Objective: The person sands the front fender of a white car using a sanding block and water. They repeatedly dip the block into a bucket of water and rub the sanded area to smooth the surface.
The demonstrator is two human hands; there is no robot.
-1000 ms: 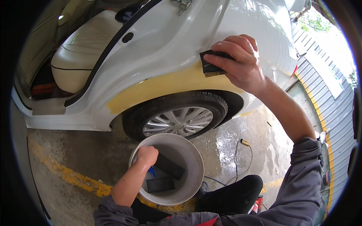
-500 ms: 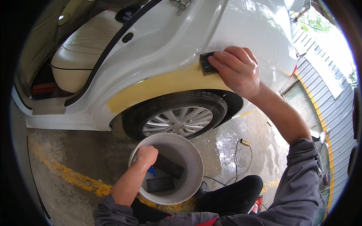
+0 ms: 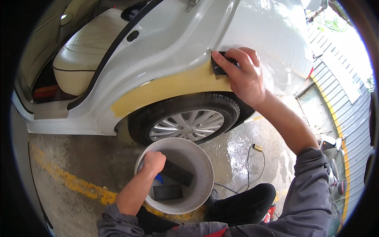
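Observation:
My right hand (image 3: pixel 246 75) grips a black sanding block (image 3: pixel 218 67) and presses it on the body panel above the rear wheel arch. The block lies across the upper edge of a yellow filler patch (image 3: pixel 169 85) on the white car (image 3: pixel 177 43). My left hand (image 3: pixel 154 161) is a closed fist inside the left rim of a pale round bucket (image 3: pixel 209 170). Its fingers are mostly hidden. A blue piece (image 3: pixel 159 178) pokes out below that fist; whether I hold it cannot be made out. Two dark rectangular pieces (image 3: pixel 177 173) lie in the bucket.
Just behind the bucket is the car's rear wheel (image 3: pixel 185 126). To the left, the door opening shows a cream seat (image 3: pixel 89 59). A dark cable with a yellow plug (image 3: pixel 257 147) lies on the wet floor (image 3: pixel 237 158). A corrugated wall (image 3: pixel 347 98) runs along the right.
My right hand has shifted slightly left and down with the sanding block, and its thumb now lies further along the block. My left hand stays at the bucket.

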